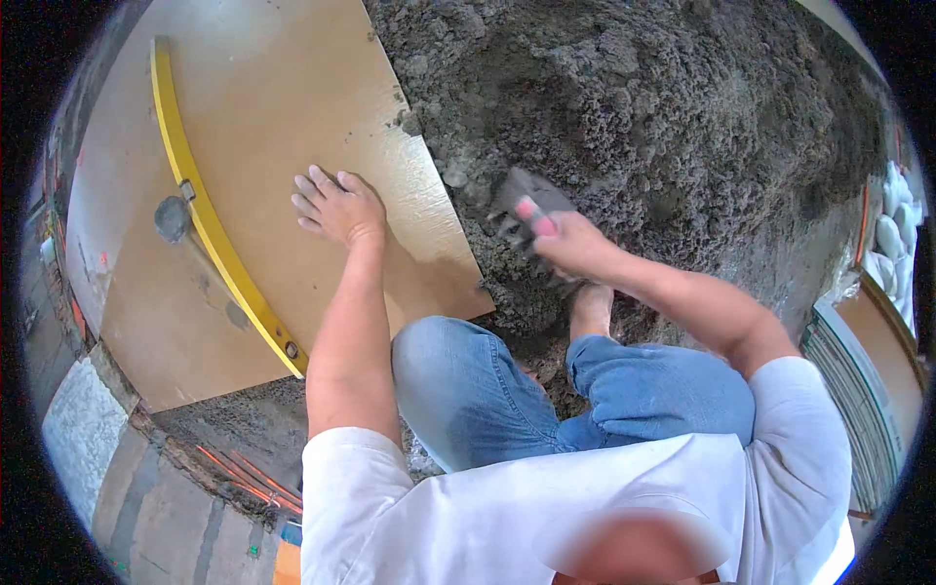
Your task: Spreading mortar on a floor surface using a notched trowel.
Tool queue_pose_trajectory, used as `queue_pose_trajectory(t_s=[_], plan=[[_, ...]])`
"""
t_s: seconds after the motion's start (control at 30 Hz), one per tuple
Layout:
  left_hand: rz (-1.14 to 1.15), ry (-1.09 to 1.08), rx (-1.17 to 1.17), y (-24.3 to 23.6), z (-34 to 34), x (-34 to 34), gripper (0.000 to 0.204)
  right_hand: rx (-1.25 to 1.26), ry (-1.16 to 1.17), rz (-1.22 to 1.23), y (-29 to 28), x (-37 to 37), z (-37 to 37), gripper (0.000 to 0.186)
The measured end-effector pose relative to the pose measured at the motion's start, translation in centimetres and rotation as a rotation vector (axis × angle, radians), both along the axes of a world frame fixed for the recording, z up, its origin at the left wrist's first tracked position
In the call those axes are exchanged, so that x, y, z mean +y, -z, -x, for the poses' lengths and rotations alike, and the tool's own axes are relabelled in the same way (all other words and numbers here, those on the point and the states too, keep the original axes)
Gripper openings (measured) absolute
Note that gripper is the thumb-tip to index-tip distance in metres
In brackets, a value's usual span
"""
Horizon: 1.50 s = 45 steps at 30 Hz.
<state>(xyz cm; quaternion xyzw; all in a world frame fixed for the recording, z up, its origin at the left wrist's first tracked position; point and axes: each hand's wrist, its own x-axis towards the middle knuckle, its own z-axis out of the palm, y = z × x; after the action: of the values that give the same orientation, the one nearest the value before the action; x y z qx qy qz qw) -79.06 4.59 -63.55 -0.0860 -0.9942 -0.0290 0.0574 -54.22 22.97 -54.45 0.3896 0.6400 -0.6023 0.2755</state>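
My left hand (339, 206) lies on a large tan tile (268, 88), fingers spread, close to its right side. In my right hand (577, 246) is a trowel (534, 188) with a reddish-pink handle; its blade is blurred and sits low over the grey mortar (624, 93) just right of the tile's edge. A yellow spirit level (183, 161) rests lengthwise on the tile, left of my left hand. Beside it is a mallet (173, 220) with a dark round head, its handle running partly beneath or behind the level.
Rough, lumpy mortar spreads across the upper right. My bent knees (458, 390) and a bare foot (591, 310) are close to the tile's lower right corner. Stacked sheets or tiles (858, 380) stand at the far right, below white bags (892, 234). Orange tubes (249, 478) run along the lower left.
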Motion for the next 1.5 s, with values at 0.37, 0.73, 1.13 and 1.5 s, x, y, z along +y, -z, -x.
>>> queue_pose_trajectory(t_s=[0.37, 0.73, 1.13, 1.5], plan=[[-0.011, -0.003, -0.015, -0.2, 0.3, -0.3, 0.053, 0.028, 0.355, 0.213, -3.2, -1.2, -5.4, 0.014], [0.017, -0.017, -0.040, -0.4, -0.3, -0.1, 0.055, 0.131, 0.303, -0.082, 2.4, -2.9, 3.3, 0.017], [-0.015, -0.023, -0.043, -1.1, 0.3, 0.3, 0.052, 0.230, 0.486, 0.258, -2.6, 0.0, 1.0, 0.008], [0.008, -0.017, -0.040, -1.0, -1.0, -0.1, 0.052, 0.304, 0.576, -0.055, 8.4, 6.5, 22.3, 0.021]])
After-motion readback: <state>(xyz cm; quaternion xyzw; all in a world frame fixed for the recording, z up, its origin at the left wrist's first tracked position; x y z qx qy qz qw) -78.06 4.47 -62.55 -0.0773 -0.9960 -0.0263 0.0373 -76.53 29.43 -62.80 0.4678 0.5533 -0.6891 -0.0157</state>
